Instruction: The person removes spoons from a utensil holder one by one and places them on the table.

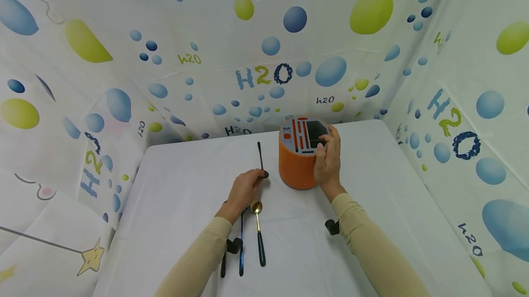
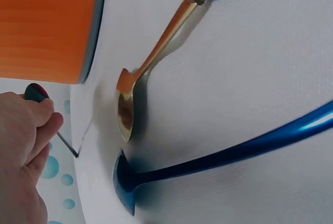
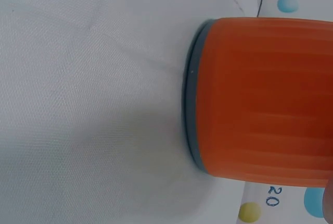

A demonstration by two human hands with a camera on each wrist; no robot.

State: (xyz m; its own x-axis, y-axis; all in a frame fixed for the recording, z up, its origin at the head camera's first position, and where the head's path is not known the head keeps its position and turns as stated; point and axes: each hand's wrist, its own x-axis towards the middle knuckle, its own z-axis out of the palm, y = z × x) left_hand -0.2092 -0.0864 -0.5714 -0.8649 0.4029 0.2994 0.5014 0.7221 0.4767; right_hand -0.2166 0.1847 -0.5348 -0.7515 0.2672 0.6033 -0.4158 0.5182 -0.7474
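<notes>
My left hand [image 1: 244, 191] pinches a small dark spoon [image 1: 260, 154] near its bowl, its thin handle pointing away from me. In the left wrist view, that spoon's bowl [image 2: 35, 92] shows by the fingertips, and the handle slants down toward the cloth. To the right stands an orange cutlery holder [image 1: 296, 170] with a grey slotted top. Gripping its right side and top rim is my right hand [image 1: 328, 161]. Only the orange body [image 3: 260, 99] and its grey base show clearly in the right wrist view.
Nearer me lie a gold spoon with a green handle [image 1: 259, 232], a blue spoon [image 1: 241, 255] and a dark handle [image 1: 223, 265], partly hidden by the left arm. A white cloth [image 1: 177, 187] covers the table. Patterned curtains [image 1: 206, 44] stand behind and at both sides.
</notes>
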